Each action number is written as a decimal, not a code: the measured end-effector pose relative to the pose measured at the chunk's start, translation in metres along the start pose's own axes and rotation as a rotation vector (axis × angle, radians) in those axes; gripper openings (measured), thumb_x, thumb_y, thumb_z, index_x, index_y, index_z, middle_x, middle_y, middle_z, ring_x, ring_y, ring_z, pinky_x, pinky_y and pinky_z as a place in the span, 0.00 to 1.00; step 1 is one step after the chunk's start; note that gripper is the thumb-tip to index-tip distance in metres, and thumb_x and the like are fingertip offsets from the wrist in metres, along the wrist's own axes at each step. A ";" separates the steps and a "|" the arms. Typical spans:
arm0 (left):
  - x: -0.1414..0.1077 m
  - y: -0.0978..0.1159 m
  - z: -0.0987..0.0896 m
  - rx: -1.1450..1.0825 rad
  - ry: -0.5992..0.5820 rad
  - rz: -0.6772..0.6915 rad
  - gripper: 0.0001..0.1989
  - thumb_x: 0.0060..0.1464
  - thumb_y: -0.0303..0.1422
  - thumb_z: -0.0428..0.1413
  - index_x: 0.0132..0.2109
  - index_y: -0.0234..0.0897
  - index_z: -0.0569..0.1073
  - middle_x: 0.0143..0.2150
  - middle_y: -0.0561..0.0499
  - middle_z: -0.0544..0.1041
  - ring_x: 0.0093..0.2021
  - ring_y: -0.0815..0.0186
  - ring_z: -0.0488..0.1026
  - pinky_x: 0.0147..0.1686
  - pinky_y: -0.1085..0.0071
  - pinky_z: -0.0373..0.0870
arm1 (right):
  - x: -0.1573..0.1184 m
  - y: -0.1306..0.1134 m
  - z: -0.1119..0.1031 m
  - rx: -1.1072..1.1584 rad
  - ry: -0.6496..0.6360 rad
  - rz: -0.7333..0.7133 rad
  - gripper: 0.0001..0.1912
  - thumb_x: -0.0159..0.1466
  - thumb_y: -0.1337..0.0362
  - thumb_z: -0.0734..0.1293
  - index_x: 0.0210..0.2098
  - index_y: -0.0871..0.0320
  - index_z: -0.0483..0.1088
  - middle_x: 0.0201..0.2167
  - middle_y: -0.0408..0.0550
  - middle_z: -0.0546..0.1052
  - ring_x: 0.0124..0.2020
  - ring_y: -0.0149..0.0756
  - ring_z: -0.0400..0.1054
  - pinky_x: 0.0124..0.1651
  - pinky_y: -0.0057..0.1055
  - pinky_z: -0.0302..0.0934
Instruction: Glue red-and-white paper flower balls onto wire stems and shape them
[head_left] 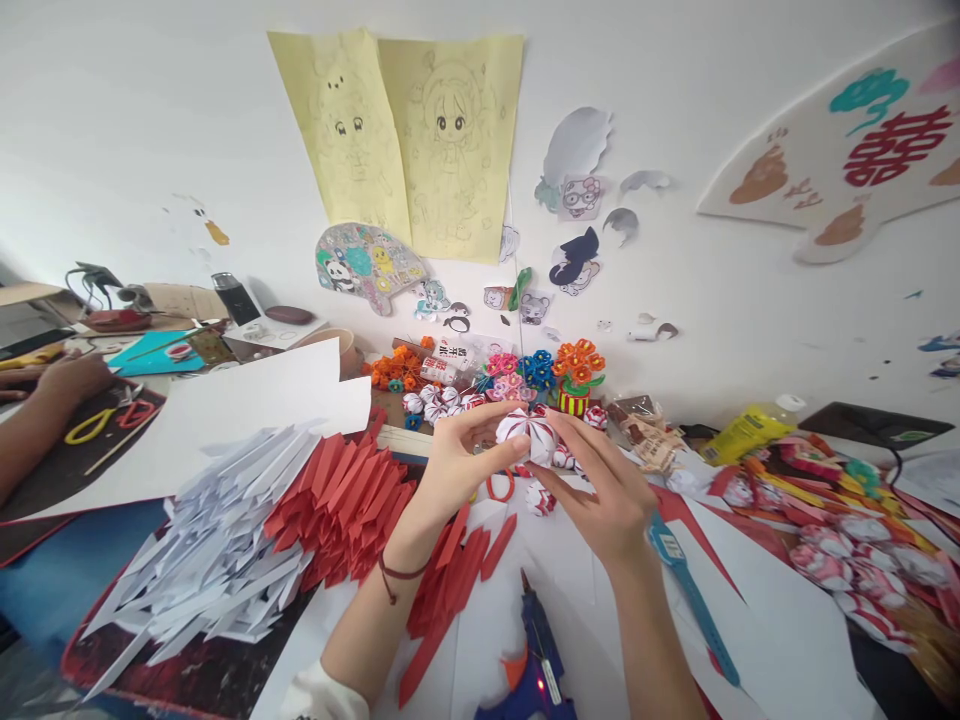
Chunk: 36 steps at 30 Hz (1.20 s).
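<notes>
Between my two hands I hold a round white-and-red folded paper ball point(527, 436) above the paper-covered table. My left hand point(466, 455) grips its left side, thumb across the front. My right hand point(604, 480) has its fingers on the right side of the ball. Another white-and-red paper ball point(540, 498) lies just beneath. Below my hands is a blue glue gun point(538, 640) with a small red light showing. Red folded paper strips point(341, 505) are stacked left of my left arm, next to a heap of white folded strips point(225, 530).
At the left, another person's hand point(75, 375) rests near yellow-handled scissors point(90, 427). Orange flowers in a striped pot point(574, 400) stand against the wall. A yellow bottle point(750, 430) lies at the right, near more paper balls point(862, 560). A blue watch point(694, 595) lies beside my right arm.
</notes>
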<state>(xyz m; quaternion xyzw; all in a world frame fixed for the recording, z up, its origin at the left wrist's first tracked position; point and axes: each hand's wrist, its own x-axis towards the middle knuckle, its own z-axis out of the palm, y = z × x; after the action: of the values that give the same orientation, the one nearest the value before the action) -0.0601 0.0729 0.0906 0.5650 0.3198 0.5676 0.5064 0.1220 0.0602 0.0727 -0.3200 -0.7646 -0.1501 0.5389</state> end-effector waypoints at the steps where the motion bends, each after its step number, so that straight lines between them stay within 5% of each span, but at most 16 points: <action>1: 0.000 0.000 0.000 0.002 0.002 -0.001 0.22 0.50 0.39 0.68 0.51 0.34 0.81 0.42 0.44 0.83 0.45 0.59 0.79 0.43 0.70 0.75 | 0.000 0.000 0.000 -0.004 -0.007 -0.005 0.35 0.62 0.68 0.73 0.67 0.50 0.63 0.52 0.53 0.80 0.49 0.46 0.78 0.52 0.38 0.74; 27: -0.001 -0.003 0.002 0.001 -0.017 -0.035 0.23 0.50 0.38 0.69 0.51 0.32 0.80 0.43 0.43 0.83 0.45 0.57 0.79 0.43 0.69 0.76 | 0.000 0.007 -0.008 -0.035 -0.049 -0.045 0.35 0.61 0.69 0.73 0.66 0.50 0.64 0.55 0.53 0.79 0.51 0.45 0.77 0.56 0.39 0.73; 32: 0.001 -0.005 -0.001 0.151 0.019 0.063 0.22 0.51 0.38 0.68 0.53 0.35 0.80 0.49 0.44 0.82 0.51 0.55 0.78 0.48 0.67 0.76 | 0.005 0.006 -0.010 0.366 -0.151 0.293 0.25 0.63 0.60 0.73 0.59 0.49 0.71 0.59 0.52 0.75 0.59 0.46 0.70 0.61 0.44 0.69; 36: 0.001 -0.008 -0.002 0.238 0.039 0.099 0.23 0.51 0.39 0.68 0.53 0.36 0.80 0.50 0.44 0.82 0.51 0.55 0.78 0.49 0.66 0.76 | 0.001 0.011 0.001 0.735 -0.091 0.713 0.21 0.68 0.50 0.65 0.57 0.52 0.72 0.57 0.55 0.75 0.52 0.44 0.75 0.49 0.39 0.75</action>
<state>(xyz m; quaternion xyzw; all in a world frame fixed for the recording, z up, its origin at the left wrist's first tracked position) -0.0599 0.0765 0.0834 0.6251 0.3662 0.5608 0.4007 0.1280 0.0691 0.0718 -0.3565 -0.6329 0.3356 0.5998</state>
